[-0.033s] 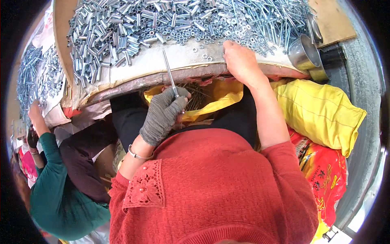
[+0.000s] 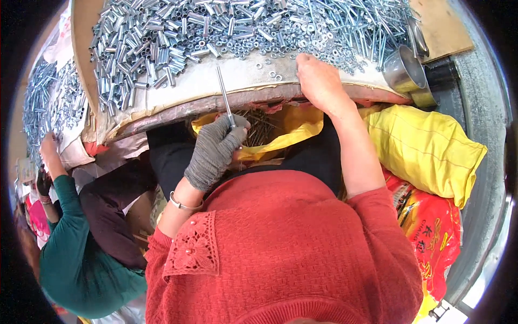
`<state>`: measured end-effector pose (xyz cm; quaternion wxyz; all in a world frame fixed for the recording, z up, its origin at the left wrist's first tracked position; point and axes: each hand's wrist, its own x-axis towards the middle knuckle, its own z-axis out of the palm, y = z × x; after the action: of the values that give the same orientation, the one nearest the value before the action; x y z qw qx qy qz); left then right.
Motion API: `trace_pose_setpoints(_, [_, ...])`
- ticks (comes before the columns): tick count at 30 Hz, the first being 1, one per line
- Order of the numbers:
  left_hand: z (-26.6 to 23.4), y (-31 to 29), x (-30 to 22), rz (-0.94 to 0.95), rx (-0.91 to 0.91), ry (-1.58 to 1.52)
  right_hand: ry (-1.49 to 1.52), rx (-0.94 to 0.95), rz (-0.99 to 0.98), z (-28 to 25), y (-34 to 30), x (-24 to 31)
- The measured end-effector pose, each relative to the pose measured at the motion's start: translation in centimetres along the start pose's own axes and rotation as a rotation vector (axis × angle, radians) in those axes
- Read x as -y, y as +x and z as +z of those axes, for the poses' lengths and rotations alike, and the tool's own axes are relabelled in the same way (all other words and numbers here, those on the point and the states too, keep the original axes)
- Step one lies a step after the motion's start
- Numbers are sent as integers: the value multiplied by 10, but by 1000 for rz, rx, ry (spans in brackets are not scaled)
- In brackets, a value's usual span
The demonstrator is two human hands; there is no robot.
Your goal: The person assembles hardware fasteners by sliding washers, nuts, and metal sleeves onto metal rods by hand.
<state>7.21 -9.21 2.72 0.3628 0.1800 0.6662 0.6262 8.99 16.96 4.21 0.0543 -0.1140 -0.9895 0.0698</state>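
Note:
My left hand point(image 2: 212, 154), in a grey knitted glove with bare fingertips, is closed around the lower end of a long thin metal bolt point(image 2: 223, 92). The bolt points up and away, its far tip over the white table edge. My bare right hand point(image 2: 319, 81) rests at the near edge of the heap, beside small nuts and washers point(image 2: 324, 40). Its fingers are bent together; whatever is between them is hidden. Short metal sleeves point(image 2: 156, 48) lie heaped to the left, and long bolts point(image 2: 372, 27) are piled at the right.
Below the table edge, an open yellow bag point(image 2: 291, 137) holds many thin metal pieces. Metal cups point(image 2: 404, 70) stand at the right, above a full yellow sack point(image 2: 426, 146) and a red printed bag point(image 2: 434, 232). A co-worker in a green sleeve point(image 2: 70, 197) works at the left.
My left hand has shifted very slightly left with the bolt in it. The right hand stays in place.

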Motion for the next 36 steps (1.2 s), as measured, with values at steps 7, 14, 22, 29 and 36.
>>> trace_pose_setpoints(7, [-11,5,6,41,-78,111,57,-12,-47,-2,-2,-11])
trace_pose_setpoints(14, [-15,10,12,52,-38,224,47,-65,27,4,-6,-3])
trace_pose_setpoints(22, [-9,8,8,224,-190,1250,1015,254,-22,-30,-17,21])
trace_pose_setpoints(29, [-10,5,12,426,-146,1205,1385,428,-11,-37,-27,25])
trace_pose_setpoints(36, [-19,8,6,390,-174,1390,1524,595,30,-33,-18,35])
